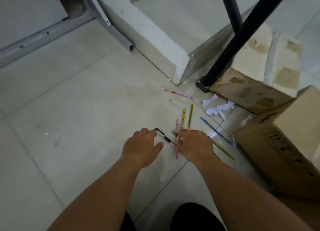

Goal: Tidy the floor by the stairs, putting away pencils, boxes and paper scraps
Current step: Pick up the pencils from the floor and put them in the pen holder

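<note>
Pencils (183, 116) were bunched unevenly in the curled right grip (194, 144), and whether the left grip (142, 147) held the pen (167, 138) could not be told, so some could be dropped.

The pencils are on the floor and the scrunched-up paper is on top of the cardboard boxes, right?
Not quite. The head view shows the scrunched-up paper on the floor too, beside the cardboard boxes, not on them. The pencils are on the floor.
</note>
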